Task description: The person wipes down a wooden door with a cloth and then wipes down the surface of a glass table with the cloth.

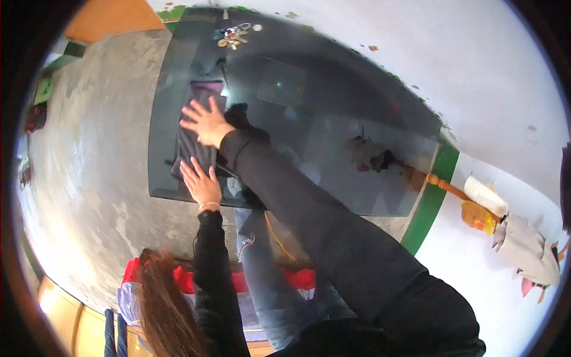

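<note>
A dark folded cloth [188,140], probably a garment, lies on the dark glass tabletop [321,107] near its left end. Purple fabric [207,86] shows at its far edge. My right hand [207,122] rests on the upper part of the cloth with its fingers spread. Closer to me, my left hand [201,185] lies flat on the cloth's near end, fingers stretched out. Neither hand grips anything. My right forearm and hand cover part of the cloth's right side.
A bunch of keys [233,38] lies at the table's far end, beside a small white round thing [257,27]. The wall [464,65] runs along the right side. Bags or cloths [523,247] hang on a wooden stand [446,185]. An orange cord [277,238] hangs near my legs.
</note>
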Action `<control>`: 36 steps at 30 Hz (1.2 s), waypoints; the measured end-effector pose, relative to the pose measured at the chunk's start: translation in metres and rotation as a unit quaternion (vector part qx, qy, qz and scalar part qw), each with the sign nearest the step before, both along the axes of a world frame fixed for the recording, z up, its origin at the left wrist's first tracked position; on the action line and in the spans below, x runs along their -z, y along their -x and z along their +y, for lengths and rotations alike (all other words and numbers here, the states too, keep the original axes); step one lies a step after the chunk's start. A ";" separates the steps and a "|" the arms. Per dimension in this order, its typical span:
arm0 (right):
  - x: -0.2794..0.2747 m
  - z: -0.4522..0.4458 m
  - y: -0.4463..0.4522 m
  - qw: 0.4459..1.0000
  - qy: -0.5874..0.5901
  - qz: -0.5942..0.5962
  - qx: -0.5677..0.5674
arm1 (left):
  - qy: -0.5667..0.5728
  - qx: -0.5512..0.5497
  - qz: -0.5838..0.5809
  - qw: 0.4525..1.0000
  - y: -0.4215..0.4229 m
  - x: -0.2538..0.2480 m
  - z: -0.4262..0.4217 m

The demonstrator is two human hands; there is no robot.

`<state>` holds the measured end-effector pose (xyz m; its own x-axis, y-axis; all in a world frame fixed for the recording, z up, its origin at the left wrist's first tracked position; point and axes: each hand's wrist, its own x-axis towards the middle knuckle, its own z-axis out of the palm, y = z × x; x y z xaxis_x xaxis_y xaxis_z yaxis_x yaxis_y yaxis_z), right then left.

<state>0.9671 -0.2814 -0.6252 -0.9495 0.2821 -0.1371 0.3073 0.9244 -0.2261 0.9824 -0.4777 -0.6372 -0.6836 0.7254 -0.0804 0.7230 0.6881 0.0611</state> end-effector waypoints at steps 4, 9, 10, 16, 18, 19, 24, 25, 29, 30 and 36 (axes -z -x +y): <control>0.007 0.001 -0.040 0.997 0.042 0.021 -0.066 | 0.022 -0.035 0.002 0.999 -0.055 0.011 -0.012; 0.017 0.091 -0.160 0.996 0.002 0.078 0.033 | 0.015 0.041 0.059 0.997 -0.145 0.026 0.075; 0.015 0.120 -0.200 0.995 -0.011 0.073 0.068 | 0.001 0.067 0.047 0.997 -0.168 0.023 0.107; 0.004 0.258 -0.513 0.943 -0.001 0.074 0.326 | -0.058 0.322 0.016 0.945 -0.363 0.021 0.282; 0.009 0.271 -0.632 0.914 -0.016 0.067 0.399 | -0.081 0.390 0.003 0.917 -0.454 0.017 0.325; 0.011 0.270 -0.689 0.898 -0.021 0.064 0.434 | -0.079 0.417 -0.011 0.905 -0.501 0.014 0.339; 0.009 0.207 -0.926 0.846 -0.005 0.011 0.534 | -0.067 0.517 -0.083 0.849 -0.711 0.001 0.330; 0.005 0.186 -0.958 0.840 -0.001 -0.009 0.543 | -0.060 0.531 -0.100 0.839 -0.741 -0.003 0.317; 0.006 0.087 -1.025 0.812 0.023 -0.014 0.583 | 0.021 0.584 -0.126 0.802 -0.798 -0.001 0.247; -0.001 0.058 -1.025 0.796 0.041 -0.028 0.604 | 0.039 0.593 -0.131 0.793 -0.800 -0.003 0.229; -0.014 -0.064 -0.965 0.721 0.094 -0.105 0.678 | 0.102 0.645 -0.154 0.742 -0.741 -0.011 0.145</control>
<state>1.9317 -0.3457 -0.6117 0.2301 0.8900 -0.3937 0.9456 -0.3000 -0.1254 1.7231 -0.3331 -0.6260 0.6419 0.7115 -0.2860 0.7612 -0.5462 0.3498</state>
